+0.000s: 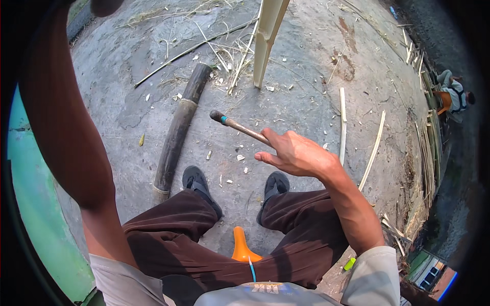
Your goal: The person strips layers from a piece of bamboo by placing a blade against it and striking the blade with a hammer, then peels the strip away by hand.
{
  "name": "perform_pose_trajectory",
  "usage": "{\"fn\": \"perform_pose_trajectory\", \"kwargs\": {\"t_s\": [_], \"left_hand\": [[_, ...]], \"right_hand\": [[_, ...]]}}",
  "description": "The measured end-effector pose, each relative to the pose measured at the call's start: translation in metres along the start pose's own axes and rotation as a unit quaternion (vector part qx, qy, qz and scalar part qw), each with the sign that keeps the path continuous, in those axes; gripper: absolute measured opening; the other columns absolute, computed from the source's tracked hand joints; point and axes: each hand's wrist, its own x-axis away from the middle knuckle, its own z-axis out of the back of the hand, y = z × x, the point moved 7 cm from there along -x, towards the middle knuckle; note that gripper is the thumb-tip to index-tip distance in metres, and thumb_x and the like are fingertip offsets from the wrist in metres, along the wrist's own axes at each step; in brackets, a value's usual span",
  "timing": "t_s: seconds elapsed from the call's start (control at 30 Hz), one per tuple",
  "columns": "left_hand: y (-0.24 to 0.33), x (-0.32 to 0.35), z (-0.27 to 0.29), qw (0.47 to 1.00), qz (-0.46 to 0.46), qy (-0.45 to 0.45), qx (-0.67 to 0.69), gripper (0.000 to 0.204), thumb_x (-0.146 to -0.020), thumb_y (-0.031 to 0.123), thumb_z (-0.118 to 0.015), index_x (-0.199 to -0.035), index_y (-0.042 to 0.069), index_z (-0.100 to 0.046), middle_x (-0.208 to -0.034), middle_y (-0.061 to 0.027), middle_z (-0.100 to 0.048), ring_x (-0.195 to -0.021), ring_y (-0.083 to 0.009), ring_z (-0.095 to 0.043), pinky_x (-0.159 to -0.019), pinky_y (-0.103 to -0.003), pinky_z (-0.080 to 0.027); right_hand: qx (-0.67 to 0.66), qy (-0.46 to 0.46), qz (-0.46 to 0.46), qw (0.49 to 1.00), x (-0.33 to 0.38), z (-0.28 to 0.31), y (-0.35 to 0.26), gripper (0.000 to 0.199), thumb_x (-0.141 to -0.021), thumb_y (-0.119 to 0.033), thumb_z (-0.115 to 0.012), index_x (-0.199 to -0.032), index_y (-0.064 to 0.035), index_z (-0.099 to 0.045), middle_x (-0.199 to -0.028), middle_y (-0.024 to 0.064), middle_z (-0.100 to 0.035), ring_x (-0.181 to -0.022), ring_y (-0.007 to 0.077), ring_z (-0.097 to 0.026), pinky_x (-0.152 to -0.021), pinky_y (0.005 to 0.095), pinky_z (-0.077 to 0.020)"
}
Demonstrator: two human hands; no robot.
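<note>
My right hand is closed around a slim wooden handle with a dark rounded end and a turquoise band. Whatever lies at its other end is hidden behind the hand. My left arm reaches up the left side, and only a dark, blurred bit that may be part of my left hand shows at the top edge. A pale split bamboo length comes down from the top edge, its lower end near the ground. Left of my feet lies a thick dark bamboo pole.
An orange plastic piece shows between my thighs. Pale bamboo strips and shavings are scattered over the concrete ground. Bundled strips lie along the right. Another person sits at far right. A green wall borders the left.
</note>
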Motion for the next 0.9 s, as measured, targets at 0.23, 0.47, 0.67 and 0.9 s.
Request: {"fn": "perform_pose_trajectory", "kwargs": {"t_s": [0.23, 0.47, 0.67, 0.9], "left_hand": [[0.004, 0.047, 0.033, 0.998, -0.013, 0.057, 0.02, 0.074, -0.093, 0.071, -0.055, -0.06, 0.005, -0.056, -0.046, -0.0001, -0.042, -0.045, -0.0111, -0.047, -0.044, -0.033, -0.037], [0.016, 0.15, 0.075, 0.999, -0.009, 0.054, -0.004, 0.078, -0.091, 0.072, -0.057, -0.059, 0.001, -0.057, -0.046, -0.0051, -0.043, -0.044, -0.0158, -0.046, -0.044, -0.04, -0.036], [0.042, 0.189, 0.082, 0.996, 0.07, -0.044, 0.016, 0.077, -0.092, 0.069, -0.058, -0.057, 0.001, -0.055, -0.052, -0.0074, -0.052, -0.044, -0.018, -0.054, -0.04, -0.037, -0.041], [0.042, 0.199, 0.08, 0.995, 0.071, -0.067, 0.004, 0.072, -0.096, 0.064, -0.056, -0.059, 0.003, -0.053, -0.05, -0.0013, -0.047, -0.04, -0.0132, -0.048, -0.037, -0.035, -0.037]], "right_hand": [[0.082, -0.025, -0.026, 0.996, 0.039, -0.021, -0.001, 0.035, -0.099, -0.034, -0.059, -0.122, -0.0067, -0.055, -0.099, 0.0221, -0.07, -0.098, 0.0427, -0.067, -0.083, 0.0538, -0.0512], [0.057, 0.095, -0.002, 0.994, 0.09, 0.009, -0.011, 0.052, -0.102, -0.039, -0.054, -0.148, -0.0164, -0.048, -0.125, 0.0224, -0.066, -0.119, 0.0414, -0.06, -0.1, 0.0469, -0.0482], [0.061, 0.271, 0.002, 0.961, 0.201, 0.075, -0.017, 0.058, -0.102, -0.036, -0.055, -0.155, -0.0192, -0.038, -0.132, 0.0226, -0.063, -0.121, 0.0416, -0.059, -0.103, 0.0459, -0.0464], [-0.016, 0.327, -0.049, 0.943, 0.28, 0.072, -0.018, 0.082, -0.094, -0.022, -0.066, -0.162, -0.0174, -0.019, -0.101, 0.0241, -0.068, -0.088, 0.0337, -0.065, -0.089, 0.0402, -0.0502]]}}
